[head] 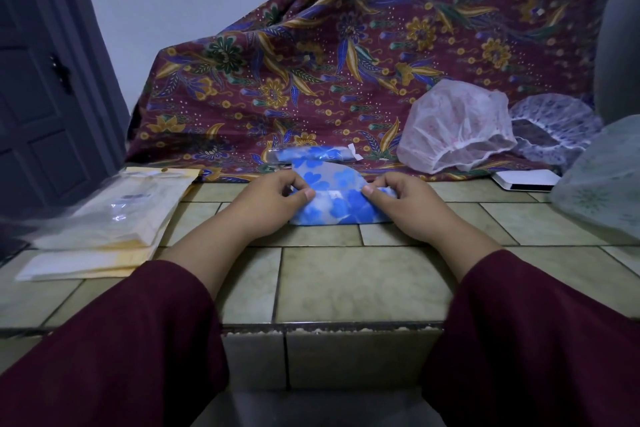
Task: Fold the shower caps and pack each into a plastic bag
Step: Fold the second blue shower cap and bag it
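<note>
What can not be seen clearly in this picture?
- Head view: the ends of the blue shower cap are hidden under the left hand and right hand.
- Pale green cap: cut off by the right edge.
- Print on the plastic bags: too small to read.

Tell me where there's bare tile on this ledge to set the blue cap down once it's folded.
Bare tile lies between the two forearms, from the blue shower cap to the ledge's front edge. A smaller patch lies right of the right hand, before the green cap. The left is crowded by the plastic bags, the back right by the pink cap and purple cap.
</note>
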